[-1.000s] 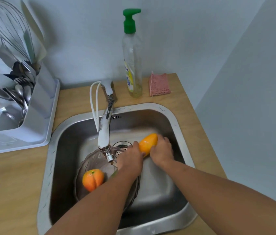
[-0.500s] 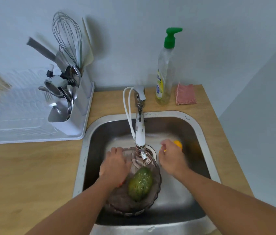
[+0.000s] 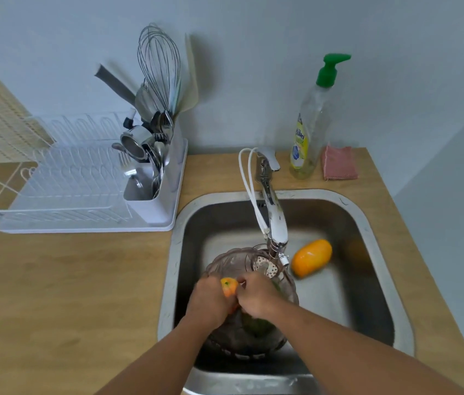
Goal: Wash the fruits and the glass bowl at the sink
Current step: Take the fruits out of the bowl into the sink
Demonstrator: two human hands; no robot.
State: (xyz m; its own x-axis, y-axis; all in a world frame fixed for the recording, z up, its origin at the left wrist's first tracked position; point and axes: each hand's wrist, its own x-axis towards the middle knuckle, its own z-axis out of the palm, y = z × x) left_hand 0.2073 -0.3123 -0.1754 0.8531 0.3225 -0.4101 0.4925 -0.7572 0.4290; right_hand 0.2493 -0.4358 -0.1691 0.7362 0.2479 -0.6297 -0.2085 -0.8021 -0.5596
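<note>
A smoky glass bowl (image 3: 231, 260) sits in the steel sink (image 3: 373, 235) under the tap (image 3: 275, 223). Over the bowl, my left hand (image 3: 208, 302) and my right hand (image 3: 255, 297) both close around a small orange fruit (image 3: 228, 286). A dark green fruit (image 3: 256, 323) lies in the bowl beneath my right wrist, mostly hidden. A yellow-orange mango (image 3: 310, 257) lies loose on the sink floor, right of the tap's spout.
A white dish rack (image 3: 76, 195) with a cutlery holder (image 3: 153, 178) stands on the wooden counter left of the sink. A dish soap bottle (image 3: 309, 129) and a pink sponge (image 3: 339, 163) sit behind the sink. A wall is close on the right.
My right hand let go of the yellow-orange mango, which now lies on the sink floor. Both hands came together over the bowl and took up the small orange fruit.
</note>
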